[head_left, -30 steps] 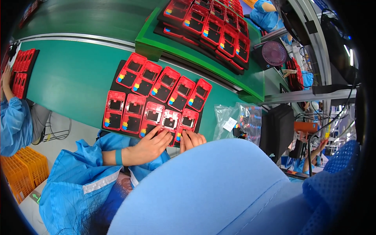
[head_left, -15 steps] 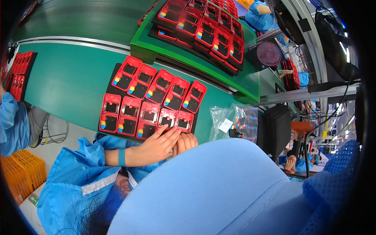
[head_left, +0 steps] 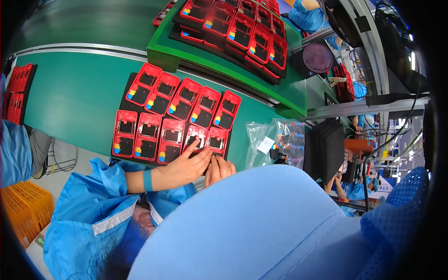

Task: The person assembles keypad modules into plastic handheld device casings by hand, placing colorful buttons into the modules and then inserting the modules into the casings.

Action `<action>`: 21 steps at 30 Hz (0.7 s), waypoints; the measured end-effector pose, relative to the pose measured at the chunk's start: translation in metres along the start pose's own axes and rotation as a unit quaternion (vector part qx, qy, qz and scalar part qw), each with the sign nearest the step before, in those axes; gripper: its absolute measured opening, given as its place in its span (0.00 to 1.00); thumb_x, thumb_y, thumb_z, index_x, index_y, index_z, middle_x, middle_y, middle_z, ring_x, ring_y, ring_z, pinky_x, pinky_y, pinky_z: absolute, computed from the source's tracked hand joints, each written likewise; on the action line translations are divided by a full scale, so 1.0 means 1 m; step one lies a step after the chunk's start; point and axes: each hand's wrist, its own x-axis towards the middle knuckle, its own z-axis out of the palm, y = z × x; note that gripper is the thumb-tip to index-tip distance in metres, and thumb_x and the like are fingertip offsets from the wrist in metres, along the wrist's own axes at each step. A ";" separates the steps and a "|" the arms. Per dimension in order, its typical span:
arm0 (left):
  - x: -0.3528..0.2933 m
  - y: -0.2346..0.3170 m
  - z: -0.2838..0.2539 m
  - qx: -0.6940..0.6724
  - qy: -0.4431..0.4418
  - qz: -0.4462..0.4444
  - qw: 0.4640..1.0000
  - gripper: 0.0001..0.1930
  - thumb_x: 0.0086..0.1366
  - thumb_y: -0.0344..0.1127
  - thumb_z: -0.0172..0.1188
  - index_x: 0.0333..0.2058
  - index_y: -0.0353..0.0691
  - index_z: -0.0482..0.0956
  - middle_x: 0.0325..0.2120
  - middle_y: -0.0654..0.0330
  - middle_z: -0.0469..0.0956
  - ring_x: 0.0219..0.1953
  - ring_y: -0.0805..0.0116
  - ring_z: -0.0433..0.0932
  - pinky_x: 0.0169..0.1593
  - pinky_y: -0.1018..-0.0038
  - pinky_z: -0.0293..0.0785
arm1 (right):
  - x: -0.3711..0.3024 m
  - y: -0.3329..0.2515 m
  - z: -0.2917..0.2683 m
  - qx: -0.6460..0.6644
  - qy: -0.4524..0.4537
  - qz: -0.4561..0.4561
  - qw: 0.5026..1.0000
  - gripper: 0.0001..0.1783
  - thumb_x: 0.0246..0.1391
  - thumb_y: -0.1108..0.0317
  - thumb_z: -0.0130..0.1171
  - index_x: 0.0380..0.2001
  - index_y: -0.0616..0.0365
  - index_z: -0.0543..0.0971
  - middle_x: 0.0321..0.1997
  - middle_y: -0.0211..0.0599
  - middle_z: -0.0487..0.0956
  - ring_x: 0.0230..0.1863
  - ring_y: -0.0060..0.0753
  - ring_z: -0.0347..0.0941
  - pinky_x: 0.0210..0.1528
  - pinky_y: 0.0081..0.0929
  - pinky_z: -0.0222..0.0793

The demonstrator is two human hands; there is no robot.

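My left hand (head_left: pixel 186 164), with a teal band at the wrist, lies over the lower ends of two red plastic housings. Its fingers are stretched out, the index reaching onto the second housing from the right (head_left: pixel 192 132) in the near row. Close beside it, my right hand (head_left: pixel 220 171) is bent, fingers together, at the near end of the rightmost housing (head_left: pixel 218 135). What those fingers pinch, if anything, is hidden. Both housings lie in a black tray (head_left: pixel 125 99) with two rows of similar ones, each having a window and blue and yellow pieces.
Clear plastic bags (head_left: pixel 290 140) with small coloured parts lie right of the tray. Beyond it, stacked trays of red housings (head_left: pixel 240 32) stand on a green raised shelf (head_left: pixel 163 46). At right are a small fan (head_left: pixel 318 58) and black trays (head_left: pixel 323 151); another person's blue sleeve (head_left: pixel 16 154) is at left.
The whole view has shifted slightly, so the tray and bags appear a little farther left. My hands stay at the same two housings, with the left index finger more separated from its neighbours.
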 end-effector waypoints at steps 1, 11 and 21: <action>-0.002 0.001 0.001 -0.001 -0.002 0.000 1.000 0.26 0.65 0.42 0.50 0.57 0.34 0.78 0.59 0.52 0.75 0.68 0.55 0.65 0.72 0.38 0.51 | 0.003 -0.002 -0.005 0.008 -0.014 0.011 1.000 0.14 0.54 0.72 0.63 0.45 0.59 0.83 0.47 0.37 0.83 0.46 0.36 0.81 0.64 0.53 0.64; 0.006 0.004 -0.007 -0.007 -0.025 0.000 1.000 0.26 0.67 0.42 0.49 0.59 0.35 0.76 0.62 0.54 0.73 0.70 0.57 0.63 0.71 0.38 0.51 | 0.014 -0.001 -0.014 -0.035 -0.047 0.023 0.998 0.09 0.51 0.71 0.65 0.37 0.55 0.83 0.44 0.35 0.83 0.49 0.37 0.80 0.68 0.62 0.56; 0.005 -0.012 0.007 -0.134 0.012 0.026 0.991 0.24 0.67 0.41 0.54 0.57 0.33 0.77 0.60 0.50 0.74 0.68 0.54 0.66 0.72 0.39 0.50 | 0.020 0.001 -0.019 -0.060 -0.070 0.054 0.994 0.10 0.50 0.69 0.67 0.38 0.54 0.83 0.45 0.33 0.82 0.58 0.45 0.75 0.70 0.66 0.49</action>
